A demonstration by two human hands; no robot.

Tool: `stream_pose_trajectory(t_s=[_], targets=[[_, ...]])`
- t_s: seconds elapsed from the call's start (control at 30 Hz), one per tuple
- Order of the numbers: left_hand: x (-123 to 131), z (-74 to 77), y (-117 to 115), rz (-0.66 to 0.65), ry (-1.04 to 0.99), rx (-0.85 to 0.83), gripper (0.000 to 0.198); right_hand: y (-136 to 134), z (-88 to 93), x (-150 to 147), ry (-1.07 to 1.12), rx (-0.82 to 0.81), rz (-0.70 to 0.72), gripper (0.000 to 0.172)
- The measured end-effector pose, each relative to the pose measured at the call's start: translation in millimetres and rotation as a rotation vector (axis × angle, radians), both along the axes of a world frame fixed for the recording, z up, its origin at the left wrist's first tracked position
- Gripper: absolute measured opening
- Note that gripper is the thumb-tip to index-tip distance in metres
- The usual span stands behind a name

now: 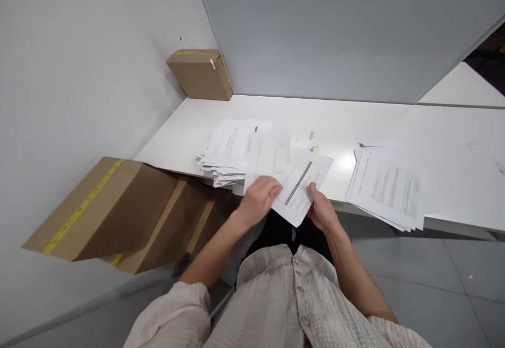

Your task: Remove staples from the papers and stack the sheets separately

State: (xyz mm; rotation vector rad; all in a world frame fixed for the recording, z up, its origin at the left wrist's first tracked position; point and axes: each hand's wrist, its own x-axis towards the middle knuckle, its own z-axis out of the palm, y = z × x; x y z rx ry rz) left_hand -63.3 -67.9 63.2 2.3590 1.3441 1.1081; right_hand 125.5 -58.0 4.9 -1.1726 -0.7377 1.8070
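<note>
Between my hands, over the table's front edge, is a printed paper sheet (pixel 302 187) with a dark bar across it. My right hand (pixel 322 208) grips its right side, thumb on top. My left hand (pixel 261 198) is closed at the lower edge of another sheet (pixel 266 153), which is raised and blurred by motion. Just behind and left of that sheet lies a thick, uneven stack of papers (pixel 229 148). A second, neater paper stack (pixel 389 187) is on the right, its front corner reaching past the table edge.
The white table (pixel 453 153) runs along a grey panel (pixel 335 32). A cardboard box (pixel 203 74) stands in the back left corner. Several larger boxes with yellow tape (pixel 106 211) are piled below at left. A small beige object (pixel 315 149) lies behind the sheets.
</note>
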Motion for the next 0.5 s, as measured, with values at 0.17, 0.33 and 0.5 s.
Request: stream_pose_trajectory(t_s=[0.17,0.33,0.5], targets=[[38,-22.5,-23,-0.214,0.140,-0.105,0.021,0,-5.9,2,-0.032,0.140,0.045,0.051],[37,-32.5,-20,-0.235,0.027,-0.161,0.021,-5,-7.3,14,-0.211,0.229,-0.009,0.045],[28,-59.2,-13,0.231,-0.287,-0.330,0.054,-15,1.8,41,-0.349,0.237,0.016,0.037]])
